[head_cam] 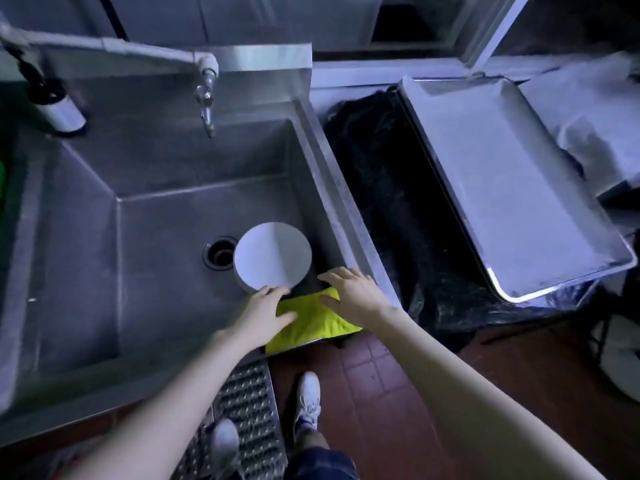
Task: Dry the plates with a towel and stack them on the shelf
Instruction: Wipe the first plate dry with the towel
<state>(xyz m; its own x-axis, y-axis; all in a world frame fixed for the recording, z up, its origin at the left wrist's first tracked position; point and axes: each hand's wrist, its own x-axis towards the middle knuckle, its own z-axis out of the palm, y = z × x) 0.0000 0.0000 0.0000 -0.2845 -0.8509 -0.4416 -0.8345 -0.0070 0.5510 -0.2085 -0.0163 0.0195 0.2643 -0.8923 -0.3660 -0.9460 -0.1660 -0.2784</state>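
Looking down through the head camera, I see a round white plate point(272, 259) lying in the sink basin, at its near right part, with its left edge just over the drain point(220, 253); I cannot tell whether more plates lie under it. Just near of the plate, a yellow towel point(311, 318) is draped over the near right corner of the sink point(332, 161). Both hands lie on the towel, palms down with fingers loosely straight, clamping nothing. The left hand point(265, 313) covers the towel's left edge, its fingertips at the plate's near rim. The right hand point(351, 294) rests on the towel's right part, fingers spread. The two hands are apart, with yellow cloth showing between them. At the far side of the basin the faucet point(204, 95) hangs over the water-free steel. To the right of the sink stands a bin lined with a black bag point(391, 202), and a metal tray point(512, 188) lies across its right side. Nearest me, a white shoe point(308, 398) stands on red floor tiles point(381, 386) beside a metal grate point(246, 403).
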